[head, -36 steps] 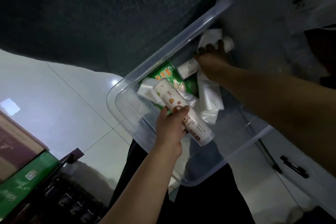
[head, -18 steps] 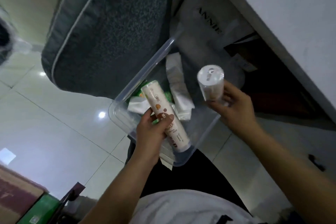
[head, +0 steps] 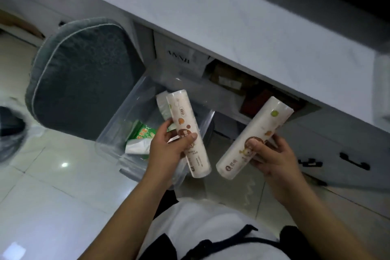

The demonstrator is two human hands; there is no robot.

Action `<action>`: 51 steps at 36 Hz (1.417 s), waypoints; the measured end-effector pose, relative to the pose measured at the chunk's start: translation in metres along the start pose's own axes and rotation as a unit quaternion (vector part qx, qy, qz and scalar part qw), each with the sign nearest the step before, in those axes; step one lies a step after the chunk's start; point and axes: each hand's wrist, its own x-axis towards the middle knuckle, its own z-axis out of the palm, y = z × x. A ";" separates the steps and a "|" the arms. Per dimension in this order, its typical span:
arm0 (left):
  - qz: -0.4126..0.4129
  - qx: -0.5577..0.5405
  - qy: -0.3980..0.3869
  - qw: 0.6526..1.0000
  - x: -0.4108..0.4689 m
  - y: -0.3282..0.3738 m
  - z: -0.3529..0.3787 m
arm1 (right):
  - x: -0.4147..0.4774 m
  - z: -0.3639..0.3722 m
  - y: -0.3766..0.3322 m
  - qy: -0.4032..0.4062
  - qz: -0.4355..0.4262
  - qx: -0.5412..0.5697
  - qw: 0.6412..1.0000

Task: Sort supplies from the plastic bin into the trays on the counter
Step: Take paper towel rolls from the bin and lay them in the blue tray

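Hands both full: left hand [head: 168, 150] wrapped round one printed white roll [head: 186, 133], right hand [head: 272, 156] round a second roll [head: 253, 139]. Best carried level and lifted clear toward the counter [head: 232, 27] beyond the hands; no trays in view. Rolls long, soft-wrapped, dotted with brown and green. Below the left hand, clear plastic bin [head: 109, 133] on the floor, green packet [head: 143, 133] inside.
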 end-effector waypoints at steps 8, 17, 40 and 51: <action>0.061 0.111 -0.011 0.992 -0.085 -0.040 0.100 | -0.027 -0.139 0.013 0.004 -0.037 0.087 0.995; 0.090 0.189 -0.124 0.970 -0.146 -0.080 0.211 | -0.085 -0.277 0.003 0.043 -0.128 0.158 0.978; 0.125 0.212 -0.390 0.887 -0.072 -0.086 0.509 | -0.114 -0.475 -0.088 0.361 -0.330 0.104 0.866; 0.090 0.215 -0.477 0.848 -0.016 -0.055 0.628 | -0.056 -0.511 -0.165 0.464 -0.318 -0.008 0.827</action>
